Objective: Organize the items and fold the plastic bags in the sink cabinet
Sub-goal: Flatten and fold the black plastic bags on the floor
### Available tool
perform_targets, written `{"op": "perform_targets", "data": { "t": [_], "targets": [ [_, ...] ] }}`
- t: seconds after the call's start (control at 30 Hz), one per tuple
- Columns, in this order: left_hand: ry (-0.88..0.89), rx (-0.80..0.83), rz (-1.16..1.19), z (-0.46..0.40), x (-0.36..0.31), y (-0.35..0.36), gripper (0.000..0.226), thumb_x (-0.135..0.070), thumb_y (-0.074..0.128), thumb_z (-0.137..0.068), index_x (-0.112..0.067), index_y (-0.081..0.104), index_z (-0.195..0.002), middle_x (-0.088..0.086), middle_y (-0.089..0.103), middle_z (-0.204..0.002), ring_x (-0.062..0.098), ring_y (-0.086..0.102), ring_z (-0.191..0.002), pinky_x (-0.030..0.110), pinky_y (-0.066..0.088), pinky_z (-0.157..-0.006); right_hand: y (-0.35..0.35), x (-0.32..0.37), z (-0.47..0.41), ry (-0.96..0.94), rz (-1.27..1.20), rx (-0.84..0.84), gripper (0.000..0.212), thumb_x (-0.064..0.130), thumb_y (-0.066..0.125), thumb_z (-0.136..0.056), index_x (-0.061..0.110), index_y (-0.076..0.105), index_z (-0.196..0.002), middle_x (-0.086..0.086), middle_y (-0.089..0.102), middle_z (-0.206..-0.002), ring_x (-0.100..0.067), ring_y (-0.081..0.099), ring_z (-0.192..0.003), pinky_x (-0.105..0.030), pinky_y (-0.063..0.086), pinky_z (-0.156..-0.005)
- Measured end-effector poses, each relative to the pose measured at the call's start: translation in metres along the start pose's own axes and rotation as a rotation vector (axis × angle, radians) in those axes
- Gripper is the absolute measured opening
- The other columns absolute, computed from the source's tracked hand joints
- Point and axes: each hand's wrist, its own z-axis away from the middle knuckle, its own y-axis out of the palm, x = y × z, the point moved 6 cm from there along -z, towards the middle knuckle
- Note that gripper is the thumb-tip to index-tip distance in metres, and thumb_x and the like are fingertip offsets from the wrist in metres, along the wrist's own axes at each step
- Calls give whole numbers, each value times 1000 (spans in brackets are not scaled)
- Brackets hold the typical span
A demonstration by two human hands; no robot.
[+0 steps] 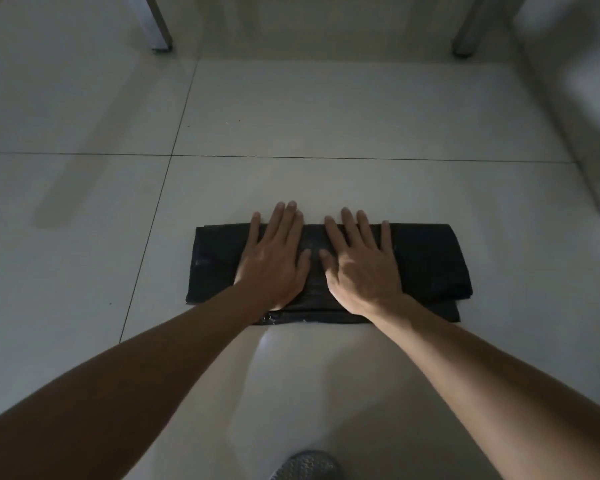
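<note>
1. Floor (pixel 84 98): pale square tiles with dark grout lines. Light was dim.
2. Far left, top edge: a metal leg (pixel 158 24) stood on the tiles, well apart from the work area. Its upper part ran out of view.
3. Left of centre: the left hand (pixel 276 259) lay palm down on the black plastic bag (pixel 426 261), fingers straight and close together, released, grasping nothing. Fingertips reached past the bag's far edge onto the tile.
4. Centre: the bag lay flat on the floor as a folded rectangle, long side running left to right. A lower layer stuck out along the near edge (pixel 312 315). The two hands and forearms covered the middle of the bag; only its left and right ends showed fully.
5. Right of centre: the right hand (pixel 362 268) pressed flat on the bag just beside the left, fingers straight and slightly spread, released, grasping nothing. The thumbs were near each other, not touching.
6. Bottom centre: a grey shoe tip (pixel 303 465) showed at the frame edge, apart from the bag.
7. Far right, top: a second metal leg (pixel 470 29) stood on the floor. The right margin was blurred; could not tell what was there.
8. Containers: none discernible in this view.
</note>
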Motion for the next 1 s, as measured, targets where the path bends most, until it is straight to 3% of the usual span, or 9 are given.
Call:
{"op": "perform_targets", "data": {
  "t": [0.23,0.4,0.53,0.63,0.73,0.83,1.0],
  "targets": [
    [-139,-55,29,29,42,4,89,-69,0,-90,-8,10,-154,9,6,-161,23,2,-149,51,2,-120,0,-61,16,106,107,23,76,69,2,-92,29,14,-155,-6,14,-163,-29,11,-150,-59,3,-118],
    [-240,-15,79,45,75,13,92,-73,-3,-86,-11,-1,-154,7,-4,-162,21,-8,-149,53,1,-119,1,-106,30,241,73,55,78,69,-4,-88,30,6,-155,0,6,-164,-27,4,-151,-63,9,-116],
    [-316,-21,104,42,76,-1,93,-71,-5,-85,-7,-4,-152,12,-10,-160,25,-12,-148,56,-3,-118,-13,-100,23,324,83,37,84,67,-9,-87,21,3,-156,-5,-1,-164,-32,-4,-150,-64,3,-116],
    [-142,-101,105,27,31,-21,82,-61,2,-91,-7,-2,-152,13,-10,-160,26,-10,-148,52,-1,-119,-23,-45,11,147,13,1,75,61,0,-93,21,-4,-155,-4,-10,-163,-29,-8,-150,-58,-2,-119],
    [48,-93,93,19,-9,-11,74,-52,5,-95,-6,3,-152,13,-3,-161,25,-5,-149,48,2,-121,-11,-3,9,-16,-28,21,70,55,7,-95,21,4,-156,-5,-1,-164,-28,-1,-151,-58,3,-119],
    [51,-46,57,22,1,10,75,-56,7,-97,-5,5,-152,12,4,-161,23,1,-149,46,7,-121,2,-18,13,-5,5,55,71,59,8,-96,22,9,-156,-7,7,-164,-27,5,-151,-55,4,-120],
    [-17,-50,28,38,36,13,83,-64,11,-94,-6,8,-153,9,7,-161,22,3,-149,46,6,-120,1,-75,26,100,69,44,78,70,-2,-91,26,2,-156,-2,2,-164,-22,2,-151,-54,0,-120]
  ]
}}
